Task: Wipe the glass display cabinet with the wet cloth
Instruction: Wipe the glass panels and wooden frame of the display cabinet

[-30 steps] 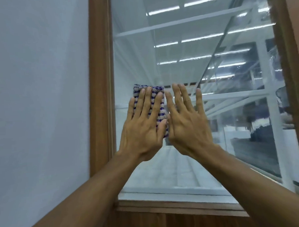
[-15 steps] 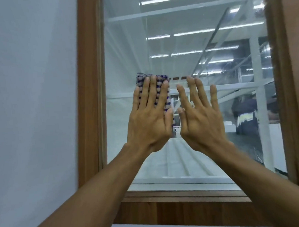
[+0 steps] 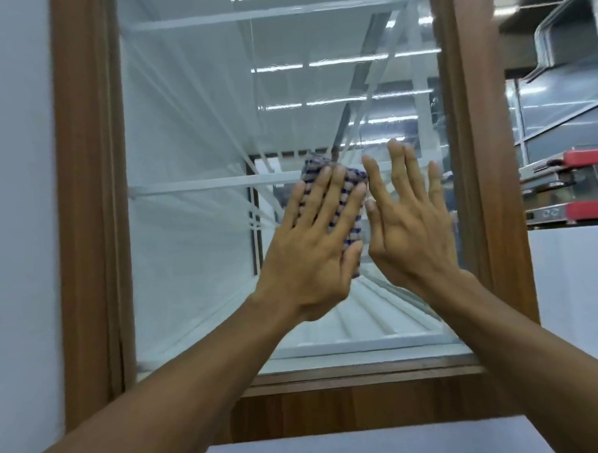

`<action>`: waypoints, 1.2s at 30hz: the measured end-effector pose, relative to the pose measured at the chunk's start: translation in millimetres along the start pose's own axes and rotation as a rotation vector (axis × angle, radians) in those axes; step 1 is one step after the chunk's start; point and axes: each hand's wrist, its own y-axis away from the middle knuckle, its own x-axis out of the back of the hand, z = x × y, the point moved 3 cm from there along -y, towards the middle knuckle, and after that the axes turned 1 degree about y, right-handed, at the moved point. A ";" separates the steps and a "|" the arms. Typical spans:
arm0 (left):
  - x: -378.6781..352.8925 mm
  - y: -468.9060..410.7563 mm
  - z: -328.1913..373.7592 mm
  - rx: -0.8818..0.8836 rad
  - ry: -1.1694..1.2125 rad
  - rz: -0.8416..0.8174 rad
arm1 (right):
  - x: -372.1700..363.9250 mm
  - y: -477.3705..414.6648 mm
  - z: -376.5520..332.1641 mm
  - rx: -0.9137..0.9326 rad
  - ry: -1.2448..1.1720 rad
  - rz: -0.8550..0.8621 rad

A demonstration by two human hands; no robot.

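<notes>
The glass display cabinet fills the view, a tall pane in a brown wooden frame with white shelves behind it. A folded blue-and-white checked cloth lies flat on the glass right of centre. My left hand presses it against the pane with straight fingers spread over it. My right hand is flat on the bare glass just to the right of the cloth, fingers straight and pointing up, close to the right side of the frame.
A pale wall borders the cabinet on the left. Beyond the right frame post stand metal racks with red-edged trays. A white ledge runs below the wooden base.
Both hands and the cloth have slid to the right across the glass, from near the left frame to near the right one. The view has shifted right too.
</notes>
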 end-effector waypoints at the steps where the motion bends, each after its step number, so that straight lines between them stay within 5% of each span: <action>1: -0.2 0.0 -0.3 -0.009 -0.006 0.005 | 4.6 2.0 11.7 -0.003 0.033 -0.010; 6: -0.6 -62.0 17.4 0.172 0.020 0.075 | 20.9 11.4 45.0 -0.038 0.164 -0.018; 13: -12.5 -69.9 46.0 -0.222 -0.066 -0.072 | 37.4 39.9 74.3 -0.049 0.043 0.041; 17: -13.6 -99.2 64.7 -0.019 0.012 -0.003 | 36.1 44.2 74.0 -0.090 -0.008 0.070; 21: -26.3 -81.8 102.7 -0.034 0.015 -0.006 | 36.1 53.9 75.9 -0.108 -0.078 0.098; 28: -16.2 -35.9 67.0 -0.057 0.020 0.002 | 29.2 49.2 42.3 -0.101 0.099 -0.026; 36: 4.5 13.9 -4.2 0.057 -0.010 0.028 | -4.6 21.5 -33.9 -0.014 -0.036 -0.063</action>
